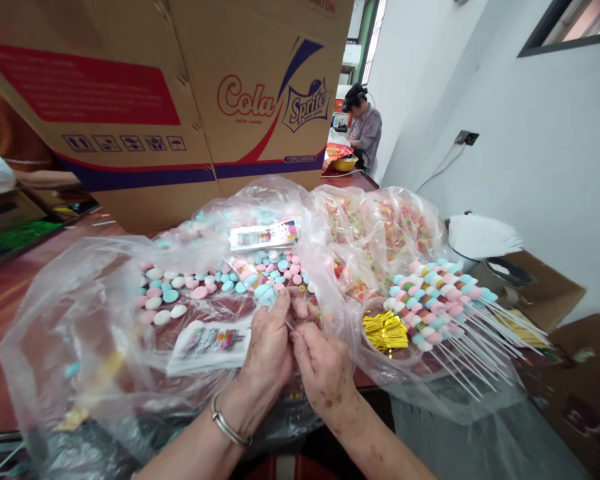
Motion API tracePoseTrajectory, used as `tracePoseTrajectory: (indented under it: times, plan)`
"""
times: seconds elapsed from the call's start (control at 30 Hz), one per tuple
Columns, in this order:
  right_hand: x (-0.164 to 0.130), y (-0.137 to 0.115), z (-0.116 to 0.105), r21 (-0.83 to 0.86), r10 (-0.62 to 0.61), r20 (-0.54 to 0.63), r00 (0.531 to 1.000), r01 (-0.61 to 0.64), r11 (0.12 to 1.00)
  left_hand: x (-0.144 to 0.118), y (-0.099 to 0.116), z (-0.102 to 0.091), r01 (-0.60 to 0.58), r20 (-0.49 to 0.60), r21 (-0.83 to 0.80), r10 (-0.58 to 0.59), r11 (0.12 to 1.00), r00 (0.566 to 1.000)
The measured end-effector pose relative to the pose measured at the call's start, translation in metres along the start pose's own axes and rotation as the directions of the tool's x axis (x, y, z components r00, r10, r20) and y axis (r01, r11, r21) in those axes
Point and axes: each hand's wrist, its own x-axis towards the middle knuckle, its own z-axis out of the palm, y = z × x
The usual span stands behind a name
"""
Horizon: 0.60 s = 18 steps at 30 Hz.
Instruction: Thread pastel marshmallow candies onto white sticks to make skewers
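The left hand [269, 347] and the right hand [323, 367] meet over the counter [0, 300], fingers pinched shut around a thin white stick [291, 327] with a pale blue candy [266, 295] at the left fingertips (whether it is already threaded I cannot tell). Loose heart candies [180, 293] lie on clear plastic just beyond; finished skewers [440, 307] are stacked to the right, beside gold twist ties [385, 331].

Glossy clear plastic bag [80, 313], matt cardboard box [180, 100]
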Motion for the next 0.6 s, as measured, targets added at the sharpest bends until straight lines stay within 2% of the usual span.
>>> tracePoseTrajectory:
  times: [0.1,0.23,0.33,0.43,0.5,0.6]
  plan:
    - [-0.001,-0.002,0.0,0.049,0.032,0.002,0.999,-0.033,0.998,-0.003,-0.001,-0.002,-0.037,0.026,0.164,0.033,0.986,0.999]
    - [-0.001,-0.003,-0.003,0.092,0.078,0.051,0.996,-0.083,0.992,-0.005,-0.004,-0.006,-0.002,0.087,0.216,-0.017,0.976,0.996]
    - [0.005,-0.003,-0.016,0.072,-0.008,0.124,0.992,-0.001,0.997,-0.004,-0.005,-0.011,0.022,0.087,0.227,-0.043,0.974,0.995]
    - [0.019,-0.004,-0.037,-0.008,-0.053,0.067,0.996,0.054,0.999,-0.003,-0.004,-0.016,-0.02,0.045,0.294,0.007,0.956,0.999]
    - [0.03,-0.007,-0.047,-0.098,-0.039,0.043,0.998,0.043,0.994,-0.004,-0.004,-0.02,-0.08,0.064,0.402,0.059,0.912,0.996]
    - [0.044,-0.013,-0.051,-0.181,-0.014,0.193,0.981,0.05,0.982,-0.007,-0.004,-0.024,-0.173,0.211,0.605,0.054,0.778,0.976]
